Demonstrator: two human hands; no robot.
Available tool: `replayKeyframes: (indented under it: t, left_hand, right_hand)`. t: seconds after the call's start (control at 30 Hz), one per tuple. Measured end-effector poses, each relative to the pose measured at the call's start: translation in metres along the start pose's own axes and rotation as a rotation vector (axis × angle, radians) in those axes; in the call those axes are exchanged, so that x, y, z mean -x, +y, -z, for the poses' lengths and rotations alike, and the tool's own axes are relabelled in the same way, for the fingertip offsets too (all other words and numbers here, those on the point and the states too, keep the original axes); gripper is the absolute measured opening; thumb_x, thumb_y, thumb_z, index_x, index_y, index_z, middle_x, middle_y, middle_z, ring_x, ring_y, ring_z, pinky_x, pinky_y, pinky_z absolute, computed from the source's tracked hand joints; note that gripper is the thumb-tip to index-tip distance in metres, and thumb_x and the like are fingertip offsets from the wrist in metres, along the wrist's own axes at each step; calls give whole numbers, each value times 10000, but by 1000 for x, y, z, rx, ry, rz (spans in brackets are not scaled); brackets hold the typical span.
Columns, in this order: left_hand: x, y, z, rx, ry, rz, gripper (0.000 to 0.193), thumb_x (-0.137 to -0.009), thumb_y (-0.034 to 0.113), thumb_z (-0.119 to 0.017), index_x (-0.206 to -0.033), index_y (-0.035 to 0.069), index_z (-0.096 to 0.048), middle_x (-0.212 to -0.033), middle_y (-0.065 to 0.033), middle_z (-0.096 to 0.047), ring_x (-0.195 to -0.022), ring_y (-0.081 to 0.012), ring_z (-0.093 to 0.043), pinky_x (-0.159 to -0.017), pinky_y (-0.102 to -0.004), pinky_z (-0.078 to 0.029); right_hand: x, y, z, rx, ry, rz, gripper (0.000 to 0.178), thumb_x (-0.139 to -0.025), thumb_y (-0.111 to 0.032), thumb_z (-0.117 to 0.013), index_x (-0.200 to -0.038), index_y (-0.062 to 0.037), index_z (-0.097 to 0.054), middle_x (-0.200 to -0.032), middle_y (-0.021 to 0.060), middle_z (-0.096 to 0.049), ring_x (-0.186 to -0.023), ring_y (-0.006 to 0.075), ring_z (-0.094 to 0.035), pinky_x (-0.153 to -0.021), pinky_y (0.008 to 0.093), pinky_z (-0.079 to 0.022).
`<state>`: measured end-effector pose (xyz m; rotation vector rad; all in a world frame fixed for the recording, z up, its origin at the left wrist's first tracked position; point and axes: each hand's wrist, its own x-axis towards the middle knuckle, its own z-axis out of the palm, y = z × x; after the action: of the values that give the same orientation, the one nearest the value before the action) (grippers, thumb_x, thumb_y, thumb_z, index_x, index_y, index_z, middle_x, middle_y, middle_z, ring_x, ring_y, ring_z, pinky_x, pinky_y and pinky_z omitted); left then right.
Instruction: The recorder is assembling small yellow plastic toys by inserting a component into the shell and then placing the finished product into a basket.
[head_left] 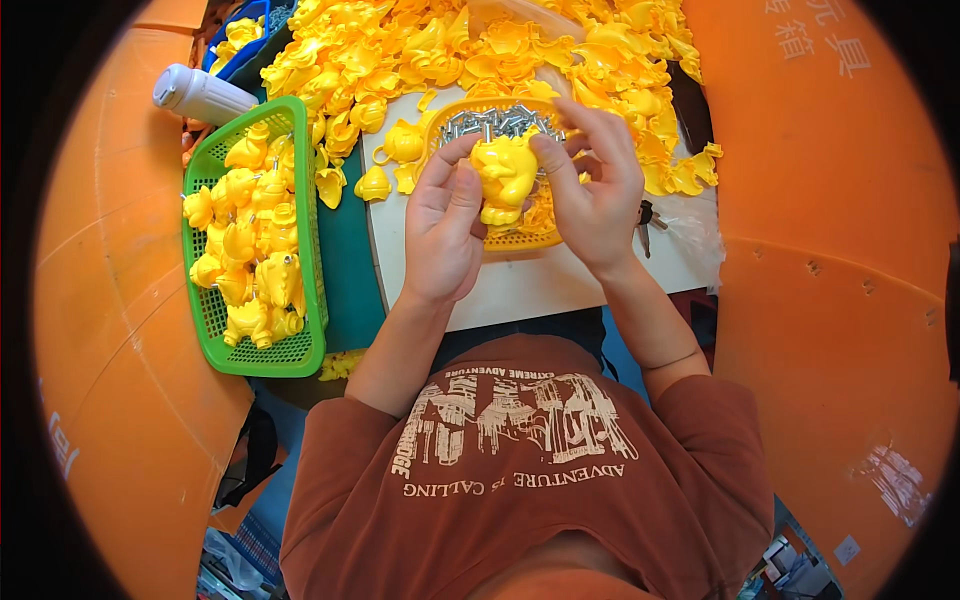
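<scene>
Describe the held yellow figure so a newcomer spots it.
On the white tabletop, find the yellow basket of silver metal parts. Over it, between left hand and right hand, is the glossy yellow figure. Unlike the yellow figures in the green basket, it alone is held.

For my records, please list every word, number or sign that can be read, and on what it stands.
Wording described, not copied:
Shirt: pale lettering, readable, upside down.
Right panel: pale characters near the top, partly readable.
White sticker on that panel: too small to read.
Left panel: white marking, unreadable.
</scene>
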<state>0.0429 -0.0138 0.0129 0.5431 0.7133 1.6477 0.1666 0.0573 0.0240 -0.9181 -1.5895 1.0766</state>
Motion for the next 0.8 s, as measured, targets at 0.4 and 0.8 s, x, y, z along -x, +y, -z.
replayKeyframes:
  t: [0.4,0.8]
  left_hand:
    - [0,1,-7,55,118,15,307,-948,164,-431,-1204,-3,-402,-1103,-120,-546,-991,-183,-567,-822,-303,-497]
    - [1,2,-5,35,74,20,307,-946,159,-437,-1198,-14,-405,-1100,-127,-551,-995,-182,-563,-828,-304,-491]
  right_hand:
    - [6,0,12,381,-155,740,630,-568,-265,-817,-1062,44,-579,-1094,175,-592,-984,313,-578,-819,365,-468]
    - [6,-2,10,416,-190,752,613,-571,-249,-806,-1070,30,-585,-1100,171,-600,-981,315,-585,-825,374,-466]
